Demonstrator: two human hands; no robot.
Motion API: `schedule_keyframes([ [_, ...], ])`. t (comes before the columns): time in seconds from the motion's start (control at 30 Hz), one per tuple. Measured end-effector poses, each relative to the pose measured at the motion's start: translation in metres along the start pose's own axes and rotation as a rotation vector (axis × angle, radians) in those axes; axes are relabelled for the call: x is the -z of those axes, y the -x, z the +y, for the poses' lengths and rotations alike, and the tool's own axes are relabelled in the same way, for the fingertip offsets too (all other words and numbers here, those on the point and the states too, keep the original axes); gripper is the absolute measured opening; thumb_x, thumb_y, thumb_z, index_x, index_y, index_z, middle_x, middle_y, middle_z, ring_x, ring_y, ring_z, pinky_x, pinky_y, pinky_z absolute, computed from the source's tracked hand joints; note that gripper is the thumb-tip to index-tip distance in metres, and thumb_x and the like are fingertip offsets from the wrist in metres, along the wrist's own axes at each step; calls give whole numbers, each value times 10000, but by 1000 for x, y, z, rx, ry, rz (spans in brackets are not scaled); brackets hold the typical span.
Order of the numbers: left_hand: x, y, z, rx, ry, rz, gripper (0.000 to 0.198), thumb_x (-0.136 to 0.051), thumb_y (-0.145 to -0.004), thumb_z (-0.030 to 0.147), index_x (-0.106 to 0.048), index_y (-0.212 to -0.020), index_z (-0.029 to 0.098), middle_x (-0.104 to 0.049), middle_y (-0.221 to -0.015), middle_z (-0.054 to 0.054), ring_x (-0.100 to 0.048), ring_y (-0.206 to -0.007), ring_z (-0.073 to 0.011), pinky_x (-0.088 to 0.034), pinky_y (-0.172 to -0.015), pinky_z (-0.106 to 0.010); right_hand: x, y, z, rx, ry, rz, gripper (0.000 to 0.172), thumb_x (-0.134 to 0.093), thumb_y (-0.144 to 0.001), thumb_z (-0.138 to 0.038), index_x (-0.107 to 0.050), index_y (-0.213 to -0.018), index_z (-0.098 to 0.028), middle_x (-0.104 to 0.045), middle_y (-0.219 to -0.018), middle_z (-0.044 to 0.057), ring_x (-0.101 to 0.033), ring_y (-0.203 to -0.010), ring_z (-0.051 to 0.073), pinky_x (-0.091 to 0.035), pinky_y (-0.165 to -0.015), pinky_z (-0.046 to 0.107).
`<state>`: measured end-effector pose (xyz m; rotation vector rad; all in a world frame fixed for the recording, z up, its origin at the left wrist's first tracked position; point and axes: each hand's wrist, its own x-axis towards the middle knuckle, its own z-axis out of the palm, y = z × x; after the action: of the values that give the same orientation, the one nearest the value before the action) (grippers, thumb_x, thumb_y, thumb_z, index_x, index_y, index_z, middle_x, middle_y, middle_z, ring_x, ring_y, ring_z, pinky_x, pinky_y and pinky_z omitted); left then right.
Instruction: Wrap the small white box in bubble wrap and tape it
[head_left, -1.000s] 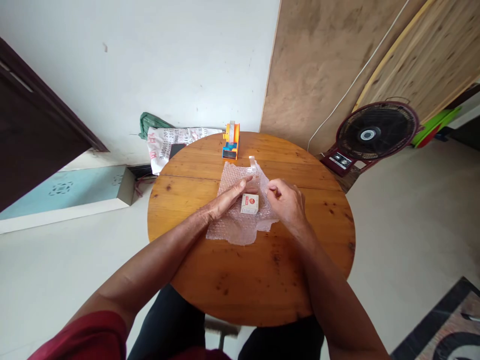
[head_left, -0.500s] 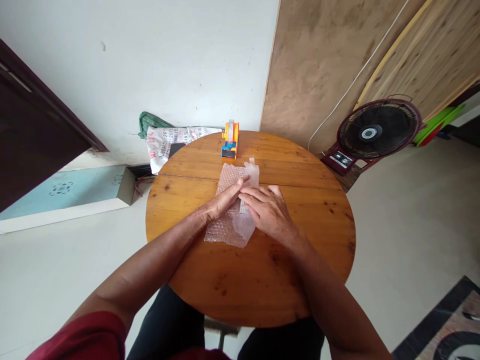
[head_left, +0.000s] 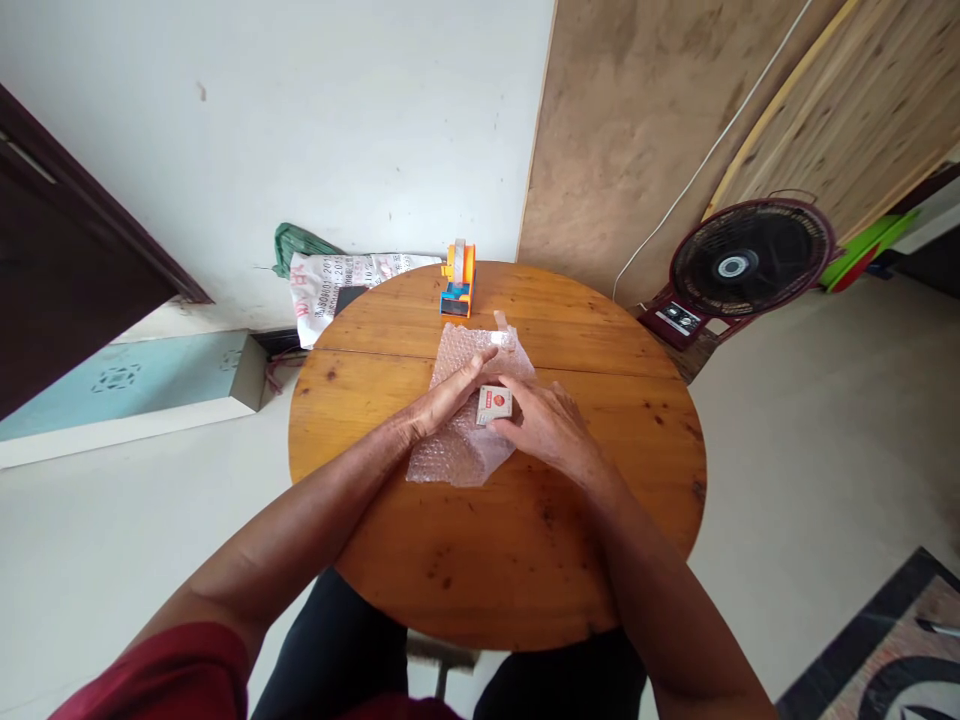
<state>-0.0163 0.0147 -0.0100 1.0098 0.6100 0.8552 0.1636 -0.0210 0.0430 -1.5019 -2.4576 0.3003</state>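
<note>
A small white box (head_left: 495, 402) with red print lies on a sheet of bubble wrap (head_left: 446, 455), its printed top facing up. Along the box's left side rests my left hand (head_left: 448, 398), fingers stretched out and edge down on the wrap. My right hand (head_left: 551, 418) is at the box's right side, thumb at the near edge and a finger at the far edge, closed around it; the other fingertips are partly hidden. Beyond the hands, the wrap's far end has a strip of clear tape (head_left: 500, 321) sticking up.
An orange and blue tape dispenser (head_left: 457, 280) stands at the far edge of the round wooden table (head_left: 480, 570). A dark red fan (head_left: 739, 265) is on the right, beyond the table. Behind the table's left edge lies a printed white sack (head_left: 319, 290).
The wrap's right side has opened outward, uncovering the box's printed top. My right hand has moved slightly right and off the top of the box; my left hand has stayed nearly still.
</note>
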Motion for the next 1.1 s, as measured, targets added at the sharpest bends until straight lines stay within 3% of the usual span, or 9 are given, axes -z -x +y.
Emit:
schedule_keyframes([
  [0.17,-1,-1,-3,-24,-25,6,898,-419,-864,738,-182,-1567,233,-554,-1419,-147,-493,-1332,-333,-293,-1137,-506,-11,-4,0,19,11,19,322,-608,-809,-270,-601,-1131,-263,-713,-1169,49,-649,-1008,263,-410,-852,382],
  [0.33,4,-3,-6,-37,-103,-14,874,-332,-876,762,-179,-1568,250,-576,-1397,-144,-456,-1369,-319,-234,-1154,-522,9,-1,12,-143,-91,54,234,-650,-748,-331,-632,-976,-278,-728,-837,-13,-635,-738,206,-403,-658,301],
  [0.4,6,-2,-6,-47,-173,4,855,-331,-882,754,-230,-1557,240,-611,-1354,-145,-422,-1395,-312,-188,-1171,-531,21,2,24,-219,-153,122,261,-651,-741,-348,-623,-994,-286,-721,-836,-19,-626,-719,201,-394,-628,291],
  [0.6,2,5,-6,-100,-446,13,752,-655,-818,569,-418,-1477,294,-547,-1431,-87,-361,-1433,-308,-164,-1212,-489,37,8,70,-469,61,282,196,-640,-730,-334,-616,-909,-257,-695,-788,63,-591,-698,250,-374,-655,348],
  [0.73,-3,7,-11,-236,-598,-21,738,-774,-719,497,-540,-1385,282,-424,-1535,-65,-279,-1472,-311,-132,-1231,-476,30,10,93,-544,255,236,252,-617,-731,-272,-637,-977,-222,-704,-887,125,-605,-814,300,-380,-728,403],
  [0.83,-3,9,-9,-295,-731,-68,758,-778,-711,497,-526,-1397,295,-425,-1534,-65,-277,-1472,-319,-141,-1221,-502,28,9,96,-501,290,276,394,-623,-752,-309,-627,-1130,-198,-685,-1122,158,-591,-1011,350,-395,-830,467],
  [0.93,-3,11,-6,-311,-825,-101,779,-773,-709,521,-511,-1411,310,-407,-1544,-74,-247,-1480,-347,-128,-1212,-530,30,7,79,-374,195,464,374,-590,-819,-353,-626,-1157,-197,-656,-1218,140,-562,-1130,347,-401,-927,499],
  [1.0,-5,11,-6,-305,-856,-126,805,-786,-688,528,-513,-1411,303,-383,-1557,-84,-211,-1489,-368,-86,-1212,-545,31,6,57,-185,22,530,294,-509,-898,-326,-631,-1141,-213,-665,-1198,111,-587,-1124,282,-433,-951,445],
  [1.1,-8,10,-13,-269,-724,-76,802,-854,-589,499,-608,-1317,270,-446,-1517,-88,-230,-1477,-383,-47,-1226,-521,20,7,15,116,-192,425,278,-414,-973,-294,-652,-1104,-236,-680,-1165,69,-618,-1093,205,-472,-959,370],
])
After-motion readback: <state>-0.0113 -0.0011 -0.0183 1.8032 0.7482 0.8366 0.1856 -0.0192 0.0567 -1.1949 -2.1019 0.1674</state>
